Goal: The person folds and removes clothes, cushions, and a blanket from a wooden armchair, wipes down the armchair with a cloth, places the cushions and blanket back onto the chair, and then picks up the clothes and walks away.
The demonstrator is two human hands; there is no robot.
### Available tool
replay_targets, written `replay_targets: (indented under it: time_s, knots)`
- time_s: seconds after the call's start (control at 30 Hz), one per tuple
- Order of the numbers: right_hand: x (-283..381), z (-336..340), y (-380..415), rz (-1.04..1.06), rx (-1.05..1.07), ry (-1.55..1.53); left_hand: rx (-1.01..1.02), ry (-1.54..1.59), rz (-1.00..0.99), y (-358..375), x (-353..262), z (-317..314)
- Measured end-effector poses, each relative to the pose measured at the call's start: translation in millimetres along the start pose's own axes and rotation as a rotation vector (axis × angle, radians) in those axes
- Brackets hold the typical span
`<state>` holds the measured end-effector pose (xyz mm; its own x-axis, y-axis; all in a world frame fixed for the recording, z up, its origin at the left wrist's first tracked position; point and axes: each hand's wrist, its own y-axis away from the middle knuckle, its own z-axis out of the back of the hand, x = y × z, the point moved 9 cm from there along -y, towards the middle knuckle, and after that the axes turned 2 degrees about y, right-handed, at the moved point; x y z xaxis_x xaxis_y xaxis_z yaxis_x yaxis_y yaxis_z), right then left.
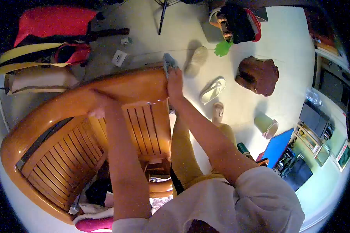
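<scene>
A glossy brown wooden bench with a curved top rail and slatted back fills the left and middle of the head view. My right hand is at the rail's right end, its fingers closed on a grey-blue cloth that lies against the end face. Farther left, my left hand rests on the rail's inner edge, with at least one finger stretched out along the wood. It holds nothing that I can see.
On the floor lie pale slippers, a brown wooden stump and a light bin. A red bag sits behind the bench at the upper left. Clothes are piled at the lower left. A blue panel stands at the right.
</scene>
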<state>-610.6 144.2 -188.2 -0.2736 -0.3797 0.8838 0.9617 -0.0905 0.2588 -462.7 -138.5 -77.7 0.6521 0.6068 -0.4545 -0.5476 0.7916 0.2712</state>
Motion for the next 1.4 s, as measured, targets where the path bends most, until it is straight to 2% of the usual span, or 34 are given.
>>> replay_targets:
  time_s: [0.03, 0.07, 0.1, 0.13, 0.2, 0.23, 0.3, 0.37, 0.43, 0.5, 0.57, 0.63, 0.7, 0.73, 0.8, 0.83, 0.87, 0.93, 0.97, 1.03, 1.07, 1.1, 1.13, 1.17, 1.23, 1.3, 1.33, 1.37, 1.4]
  knots:
    - [10, 0, -5, 0.045, 0.018, 0.168, 0.016, -0.05, 0.008, -1, -4, 1]
    - [-6, -1, 3, -0.22, 0.018, -0.056, 0.023, -0.075, 0.011, 2, -3, 1]
    - [-18, -7, 10, -0.222, 0.016, -0.058, 0.03, -0.1, 0.014, 7, -4, 2]
    - [-22, -9, 16, -0.013, -0.023, 0.088, 0.061, 0.067, -0.053, 19, -9, 3]
    - [-11, 14, 21, 0.199, -0.069, 0.228, 0.097, 0.241, -0.126, 25, -11, -2]
    - [4, 22, 27, 0.197, 0.079, 0.187, 0.106, 0.323, -0.176, 18, -12, -6]
    - [-5, 48, 42, 0.188, 0.214, 0.138, 0.12, 0.424, -0.29, 2, -9, -13]
    - [-50, 61, 70, 0.129, 0.558, 0.073, 0.128, 0.486, -0.391, -8, -4, -15]
    - [-93, 121, 83, -0.178, 0.608, -0.102, 0.131, 0.522, -0.481, -15, 5, -15]
    - [-123, 190, 93, -0.479, 0.535, -0.334, 0.131, 0.525, -0.564, -18, 17, -15]
    - [-173, 246, 101, -0.632, 0.338, -0.387, 0.105, 0.508, -0.655, -19, 33, -11]
    - [-216, 286, 103, -0.662, 0.179, -0.361, 0.074, 0.463, -0.759, -18, 63, -8]
    - [-225, 316, 97, -0.744, 0.277, -0.099, 0.061, 0.358, -0.881, -12, 108, -10]
    - [-244, 313, 101, -0.744, 0.262, -0.151, 0.11, 0.285, -0.934, -7, 140, -19]
    - [-279, 308, 110, -0.744, 0.233, -0.255, 0.419, 0.112, -0.976, 4, 225, -63]
    - [-302, 299, 117, -0.748, 0.163, -0.396, 0.716, 0.047, -0.9, 25, 272, -97]
    - [-318, 289, 121, -0.765, 0.161, -0.414, 1.029, -0.023, -0.757, 67, 313, -128]
    - [-349, 269, 134, -0.873, 0.185, -0.481, 1.532, -0.163, -0.31, 230, 361, -186]
    - [-348, 264, 129, -0.893, 0.173, -0.493, 1.568, -0.367, -0.234, 272, 374, -211]
    - [-335, 259, 121, -1.052, 0.125, -0.609, 1.748, -0.678, -1.003, 307, 385, -290]
    - [-366, 237, 141, -0.959, 0.246, -0.622, 1.446, -0.909, -1.56, 310, 378, -332]
    - [-347, 236, 133, -0.99, 0.167, -0.766, 1.331, -0.679, -1.951, 305, 374, -373]
    - [-336, 232, 127, -0.96, 0.216, -0.804, 1.183, -0.632, -1.988, 294, 358, -411]
    - [-329, 230, 123, -0.927, 0.263, -0.842, 1.092, -0.627, -1.888, 285, 338, -449]
    - [-323, 229, 128, -1.096, 0.304, -0.978, 1.023, -0.655, -1.621, 264, 314, -507]
    - [-328, 230, 126, -1.077, 0.296, -1.065, 1.195, -0.679, -1.315, 261, 322, -542]
    - [-334, 234, 127, -1.163, 0.254, -1.037, 1.33, -0.679, -0.997, 257, 337, -549]
    - [-338, 237, 131, -1.251, 0.216, -1.009, 1.332, -0.685, -0.993, 262, 346, -546]
    - [-344, 238, 132, -1.197, 0.148, -1.109, 1.256, -0.707, -1.075, 249, 357, -551]
